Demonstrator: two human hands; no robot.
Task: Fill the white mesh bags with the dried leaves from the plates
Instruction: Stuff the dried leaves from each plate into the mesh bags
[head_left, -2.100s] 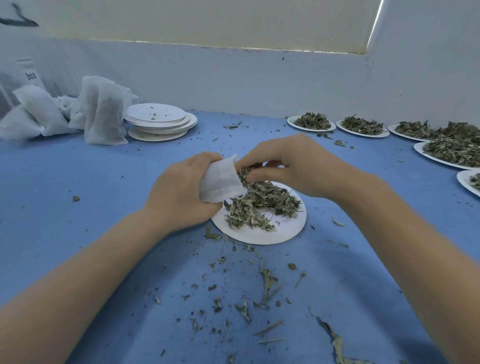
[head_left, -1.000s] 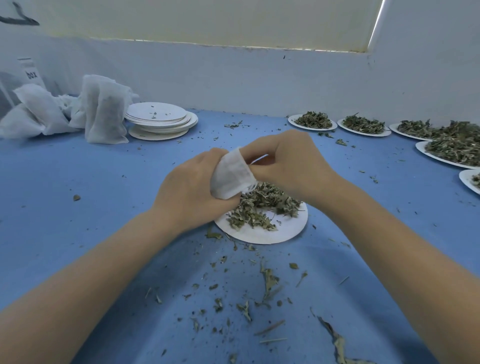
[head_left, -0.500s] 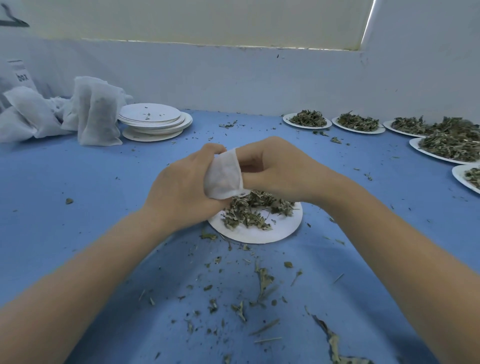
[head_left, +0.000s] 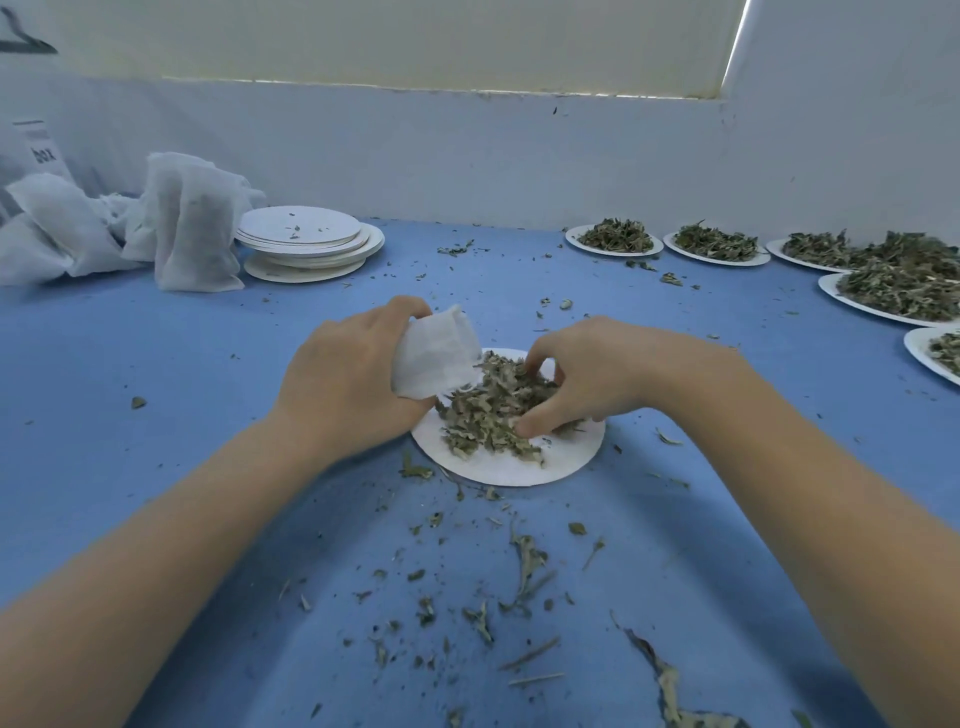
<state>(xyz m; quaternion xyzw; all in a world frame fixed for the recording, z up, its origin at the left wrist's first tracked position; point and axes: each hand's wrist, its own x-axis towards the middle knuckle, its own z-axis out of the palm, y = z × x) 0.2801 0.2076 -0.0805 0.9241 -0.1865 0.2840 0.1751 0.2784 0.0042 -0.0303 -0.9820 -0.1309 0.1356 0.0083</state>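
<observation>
Surface (head_left: 156, 415): blue, strewn with leaf crumbs.
Left hand (head_left: 343, 384): clamped on white mesh bag (head_left: 436, 353), tilted over plate (head_left: 498, 467).
Right hand (head_left: 587, 374): fingers closing around dried leaves (head_left: 488, 410) on that plate.

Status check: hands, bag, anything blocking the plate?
Left hand holds mesh bag, mouth toward the pile. Right hand pinching dried leaves on plate. Nothing blocking; scraps scattered on blue table.

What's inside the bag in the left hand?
Cannot tell. The bag is opaque white, its mouth facing the leaves on the plate. The left hand covers its back.
</observation>
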